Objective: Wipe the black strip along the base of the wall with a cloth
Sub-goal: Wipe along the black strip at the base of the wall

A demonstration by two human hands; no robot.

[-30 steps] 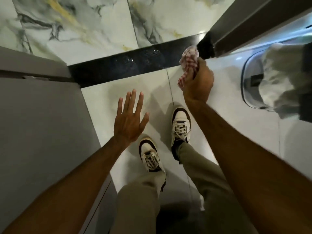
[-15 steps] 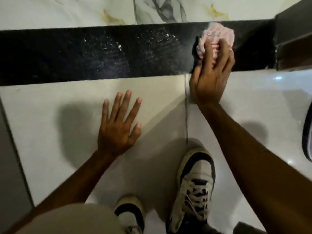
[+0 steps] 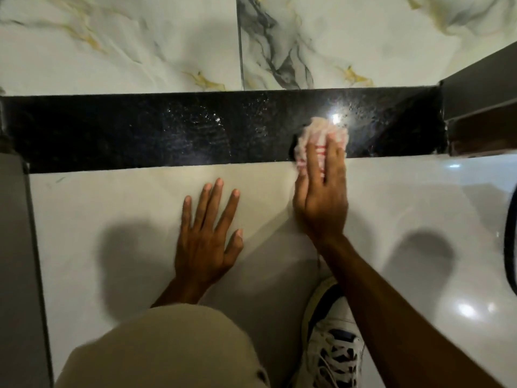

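Both hands work low: the right hand [image 3: 321,197] presses a bunched cloth [image 3: 316,138] against the black strip [image 3: 167,133]. That strip's long axis runs left to right. The left hand [image 3: 208,233] lies flat, fingers spread, holding nothing, on the floor [image 3: 112,205].

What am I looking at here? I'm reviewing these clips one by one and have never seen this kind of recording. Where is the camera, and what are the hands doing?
There is no machine here: a person wears a wide-angle camera on the head, so the view looks forward and down at their own arms. They are crouched low over a pale floor, with a bent knee and a laced sneaker at the bottom of the picture. The right hand presses a bunched pink-and-white cloth against the black strip that runs along the foot of the marble wall. The left hand holds nothing; it is spread open, palm down, over the floor, probably for balance.
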